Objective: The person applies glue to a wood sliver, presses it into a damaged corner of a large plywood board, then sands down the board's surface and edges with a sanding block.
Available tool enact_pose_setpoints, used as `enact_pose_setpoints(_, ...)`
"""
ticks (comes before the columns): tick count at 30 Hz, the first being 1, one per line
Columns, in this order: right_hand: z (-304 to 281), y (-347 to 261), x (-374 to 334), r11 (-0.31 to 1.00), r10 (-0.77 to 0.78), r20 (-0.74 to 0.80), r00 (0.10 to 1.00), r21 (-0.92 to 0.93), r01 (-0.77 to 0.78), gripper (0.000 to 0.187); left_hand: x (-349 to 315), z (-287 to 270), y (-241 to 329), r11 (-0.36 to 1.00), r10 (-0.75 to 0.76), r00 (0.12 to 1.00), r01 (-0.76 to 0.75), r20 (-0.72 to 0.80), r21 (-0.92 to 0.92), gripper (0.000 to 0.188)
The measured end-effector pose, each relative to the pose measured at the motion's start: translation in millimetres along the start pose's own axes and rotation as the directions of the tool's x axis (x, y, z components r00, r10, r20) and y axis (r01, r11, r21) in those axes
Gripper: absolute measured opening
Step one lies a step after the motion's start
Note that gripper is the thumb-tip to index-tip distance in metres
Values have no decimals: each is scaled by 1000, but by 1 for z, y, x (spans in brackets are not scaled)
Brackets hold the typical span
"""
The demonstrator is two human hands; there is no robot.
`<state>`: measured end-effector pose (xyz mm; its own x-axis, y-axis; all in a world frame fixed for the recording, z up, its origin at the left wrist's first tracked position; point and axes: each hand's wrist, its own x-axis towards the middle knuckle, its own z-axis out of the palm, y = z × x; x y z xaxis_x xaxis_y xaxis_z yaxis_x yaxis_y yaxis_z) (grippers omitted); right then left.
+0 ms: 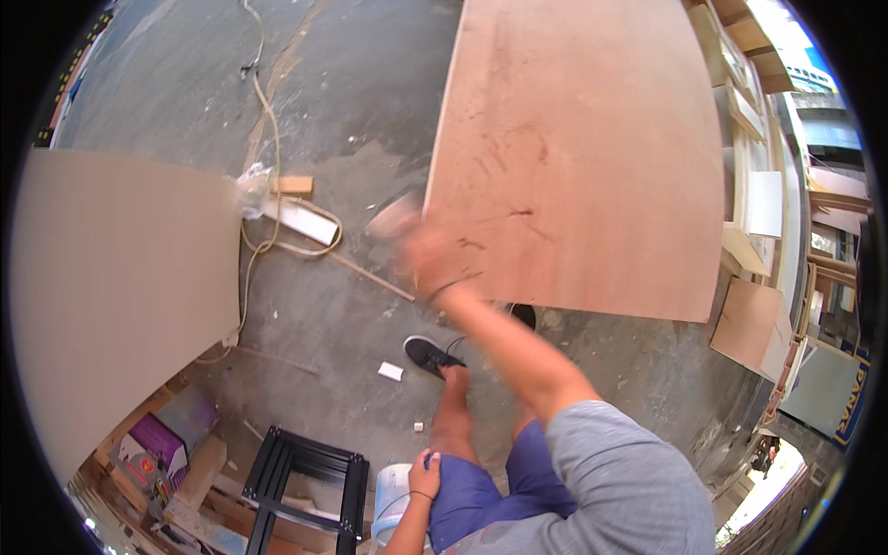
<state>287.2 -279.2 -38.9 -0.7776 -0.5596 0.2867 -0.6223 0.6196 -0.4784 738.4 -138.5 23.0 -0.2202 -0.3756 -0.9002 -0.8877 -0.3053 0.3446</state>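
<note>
My right hand [427, 262] is smeared by motion at the left edge of a large reddish-brown plywood sheet [573, 157]. From its fingers sticks out a small pale, blurred thing [395, 217] with a darker edge; its kind cannot be made out. My left hand [425, 476] is low by my left thigh, fingers curled at the upper side of a white and light-blue bucket [390, 495]. The bucket's inside does not show.
A large pale panel [129, 277] stands at left. A black metal folding frame [310, 476] is near the bucket. On the concrete floor lie a cable [276, 139], a white strip [307, 222] and a small white piece [390, 371]. Wooden frames [747, 185] line the right.
</note>
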Motion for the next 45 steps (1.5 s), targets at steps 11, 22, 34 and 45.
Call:
enact_pose_setpoints(11, -108, 218, -15, 869, 363, -410, 837, -176, -463, 31, 40, -85, -9, 880, -313, 949, 281, -24, -382, 32)
enact_pose_setpoints(22, 43, -49, 100, 986, -60, 87, 994, 158, 46, 32, 76, -214, 114, 941, -303, 951, 309, -65, 135, 48)
enact_pose_setpoints(34, -157, 274, -36, 506, 641, -565, 520, -199, -839, 34, 129, -254, 296, 807, 145, 989, -92, -44, 583, 66)
enact_pose_setpoints(45, 50, 30, 251, 749, 663, -233, 712, 231, -621, 16, 206, -359, 365, 770, 30, 996, -77, 84, 633, 58)
